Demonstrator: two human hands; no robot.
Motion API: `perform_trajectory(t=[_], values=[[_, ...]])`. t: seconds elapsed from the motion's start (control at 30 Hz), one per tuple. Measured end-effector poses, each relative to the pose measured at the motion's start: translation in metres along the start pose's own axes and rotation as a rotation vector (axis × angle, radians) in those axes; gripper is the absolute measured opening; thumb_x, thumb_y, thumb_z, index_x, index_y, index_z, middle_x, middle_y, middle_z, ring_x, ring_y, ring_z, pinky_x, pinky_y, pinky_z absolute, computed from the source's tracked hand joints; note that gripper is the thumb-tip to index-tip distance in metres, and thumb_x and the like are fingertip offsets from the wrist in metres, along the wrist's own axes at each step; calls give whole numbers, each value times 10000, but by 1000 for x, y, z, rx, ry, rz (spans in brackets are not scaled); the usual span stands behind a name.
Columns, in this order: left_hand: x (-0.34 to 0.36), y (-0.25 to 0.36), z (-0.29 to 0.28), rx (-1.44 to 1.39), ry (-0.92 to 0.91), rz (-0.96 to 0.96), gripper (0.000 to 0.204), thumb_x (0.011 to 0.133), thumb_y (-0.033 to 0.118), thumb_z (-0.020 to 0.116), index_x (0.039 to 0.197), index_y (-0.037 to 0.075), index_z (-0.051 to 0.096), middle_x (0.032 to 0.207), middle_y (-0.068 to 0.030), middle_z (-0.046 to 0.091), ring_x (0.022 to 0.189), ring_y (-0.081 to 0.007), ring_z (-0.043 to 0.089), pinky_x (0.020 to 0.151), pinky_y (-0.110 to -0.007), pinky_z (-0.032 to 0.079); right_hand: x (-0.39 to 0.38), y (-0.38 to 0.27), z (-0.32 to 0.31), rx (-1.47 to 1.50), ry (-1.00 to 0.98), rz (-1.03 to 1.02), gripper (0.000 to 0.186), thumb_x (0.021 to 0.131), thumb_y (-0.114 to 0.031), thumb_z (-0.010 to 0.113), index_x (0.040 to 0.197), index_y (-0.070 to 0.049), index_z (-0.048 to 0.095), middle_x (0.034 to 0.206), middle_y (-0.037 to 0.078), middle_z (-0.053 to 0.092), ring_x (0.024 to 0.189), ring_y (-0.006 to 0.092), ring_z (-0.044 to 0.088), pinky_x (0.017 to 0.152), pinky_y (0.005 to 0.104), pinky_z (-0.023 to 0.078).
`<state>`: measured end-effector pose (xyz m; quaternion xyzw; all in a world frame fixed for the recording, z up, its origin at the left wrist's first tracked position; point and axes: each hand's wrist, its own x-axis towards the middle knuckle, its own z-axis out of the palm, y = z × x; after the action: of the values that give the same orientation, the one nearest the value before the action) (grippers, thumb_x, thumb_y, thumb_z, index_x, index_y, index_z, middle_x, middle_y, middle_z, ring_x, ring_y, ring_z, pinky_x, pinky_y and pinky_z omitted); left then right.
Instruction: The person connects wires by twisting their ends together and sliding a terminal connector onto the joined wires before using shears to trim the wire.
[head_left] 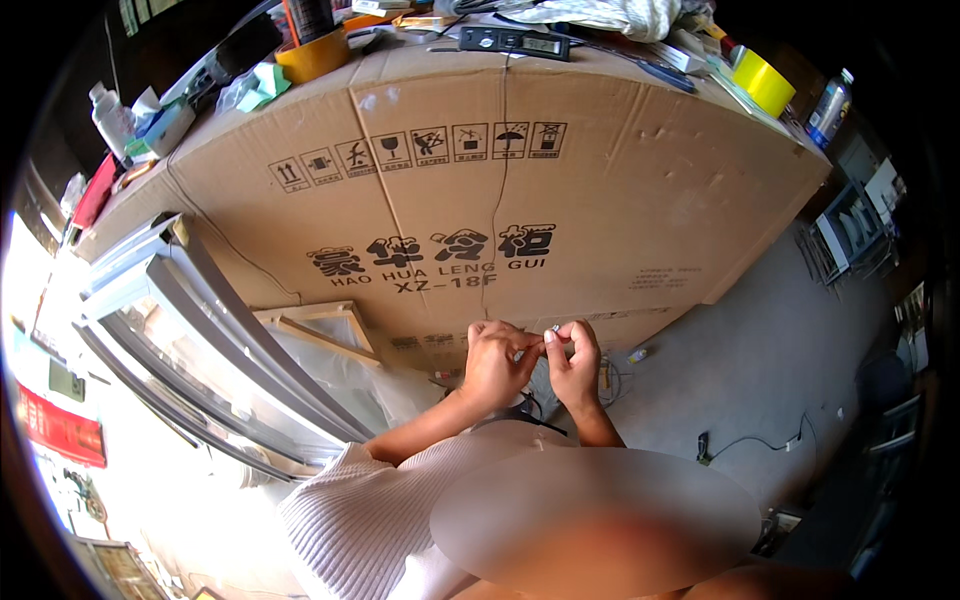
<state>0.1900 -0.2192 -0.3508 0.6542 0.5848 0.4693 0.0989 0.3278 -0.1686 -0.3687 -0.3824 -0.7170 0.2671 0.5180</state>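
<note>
In front of my body, my left hand [490, 368] and my right hand [575, 370] meet, fingertips nearly touching. Thumb and forefinger of each hand are pinched together. A tiny pale, shiny piece [554, 328] shows at the tip of my right thumb; it is too small to name. Whatever sits between my left fingertips is hidden by the fingers. Just beyond both hands rises the front side of a big printed cardboard box [580, 210].
On the box top lie an orange tape roll [312, 57], a black digital meter [513, 42], a yellow tape roll [763, 82] and a bottle [830, 108]. Grey framed window panels [210, 340] lean at left, beside a wooden frame [325, 335]. A black cable [755, 445] crosses the floor at right.
</note>
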Motion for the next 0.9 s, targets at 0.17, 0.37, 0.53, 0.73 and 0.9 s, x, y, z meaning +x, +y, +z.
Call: perform_trajectory(t=[0.17,0.37,0.53,0.73,0.9], values=[[3,-19,-12,-452,-136,-416,156,849,212,686,891,66,719,712,-63,658,761,-144,584,772,-303,423,41,-17,-17,-96,-335,-43,282,801,-201,716,999,-13,646,925,139,664,804,243,628,744,344,489],[41,-15,-89,-1024,185,-449,194,888,198,664,1024,61,690,869,39,649,864,-55,548,786,-223,433,178,-130,-31,-196,-26,-796,152,844,-95,645,980,-37,681,868,127,652,755,258,638,718,342,496],[43,-33,-131,-1302,404,-490,216,901,186,636,1084,70,631,795,43,613,739,-63,570,759,-232,464,279,-204,22,-459,-76,-1006,151,839,-162,645,913,-39,692,906,134,671,839,254,644,750,353,492],[25,-32,-144,-1331,504,-475,228,916,175,609,1127,91,594,831,55,624,777,-53,602,787,-238,473,331,-208,56,-774,-287,-761,160,747,-248,674,808,-112,733,797,120,683,766,281,659,667,391,505],[13,-33,-151,-1273,525,-464,241,911,162,612,1138,84,592,862,64,633,794,-37,603,802,-231,469,324,-209,66,-740,-229,-829,131,781,-195,650,797,-72,695,876,146,675,792,307,642,706,383,497]])
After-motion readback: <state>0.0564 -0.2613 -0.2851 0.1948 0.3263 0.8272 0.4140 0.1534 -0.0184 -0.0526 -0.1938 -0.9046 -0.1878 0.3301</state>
